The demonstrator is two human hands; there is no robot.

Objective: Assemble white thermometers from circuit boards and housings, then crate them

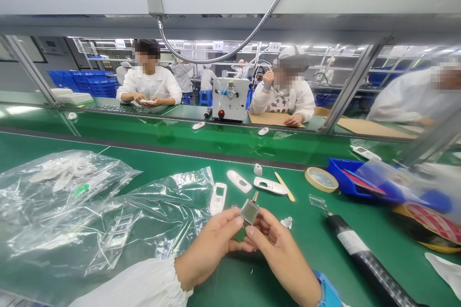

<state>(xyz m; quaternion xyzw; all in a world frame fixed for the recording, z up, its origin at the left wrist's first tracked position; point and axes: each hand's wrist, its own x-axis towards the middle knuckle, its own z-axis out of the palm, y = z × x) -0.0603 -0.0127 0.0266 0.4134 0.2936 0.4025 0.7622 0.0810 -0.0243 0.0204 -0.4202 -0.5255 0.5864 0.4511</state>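
Between my two hands, low in the middle of the head view, is a small module with a square grey screen (249,211) and a brass-coloured tip at its top. My left hand (219,235) pinches its left side, thumb at the lower edge. My right hand (275,242) has its fingers round the right side, with the thumb below the screen. Just beyond lie white plastic shells: one upright with a window (218,198), one tilted (239,181) and one lying sideways (270,185). A small white cap (258,169) and a yellow-handled tool (285,185) are near them.
Clear plastic bags (72,201) with white parts cover the left. At right are a tape roll (321,179), a blue bin (345,177) and a black electric screwdriver (363,254). A metal hose (216,61) hangs overhead. People in white sit beyond the green belt (230,141).
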